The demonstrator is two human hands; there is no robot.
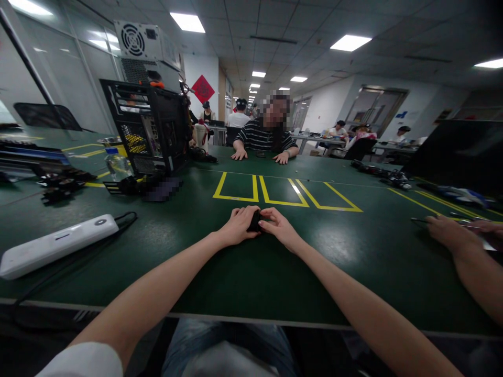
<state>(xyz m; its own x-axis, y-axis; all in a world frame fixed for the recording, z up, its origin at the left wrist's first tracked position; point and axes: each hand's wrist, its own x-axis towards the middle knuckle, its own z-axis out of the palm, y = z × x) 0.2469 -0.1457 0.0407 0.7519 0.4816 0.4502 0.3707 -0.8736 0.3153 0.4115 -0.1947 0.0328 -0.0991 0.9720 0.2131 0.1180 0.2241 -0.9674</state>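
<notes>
A small black object (pixel 254 221) sits between my two hands, low over the green table (pixel 220 283); its kind I cannot make out. My left hand (pixel 239 225) wraps round its left side, fingers over the top and thumb below. From the right, my right hand (pixel 278 227) has its thumb and fingertips against the same object. Just beyond my hands, yellow tape outlines (pixel 236 199) mark the tabletop.
At the left stand a black computer case (pixel 157 125) with a power supply (pixel 145 39) on top, a bottle (pixel 116 165) and a white power strip (pixel 63 243). Another person's hands (pixel 451 233) work at the right. Opposite, a person in a striped shirt (pixel 255 133) rests both hands on the table.
</notes>
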